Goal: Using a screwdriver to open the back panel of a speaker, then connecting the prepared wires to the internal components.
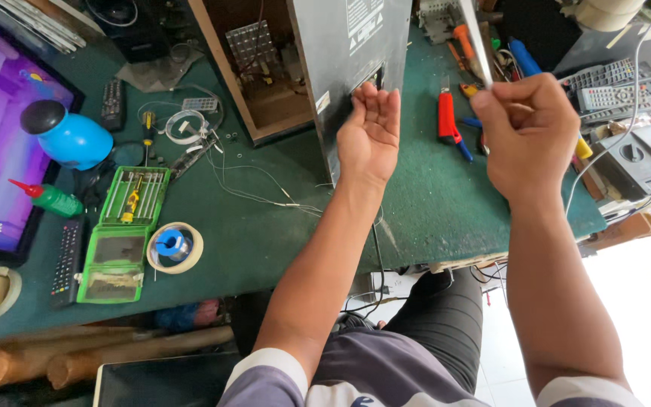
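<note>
Near the top centre of the frame, the left hand (371, 136) presses flat with straight fingers against the grey metal panel (344, 53). To its right, the right hand (527, 136) is closed, pinching a thin metal strip (476, 38).

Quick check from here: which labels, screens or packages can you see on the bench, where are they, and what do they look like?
Screen: far left edge, lit purple and pink.
Printed label: top of the grey metal panel, white print.
Small sticker: panel's left edge, white, near the left hand.
</note>
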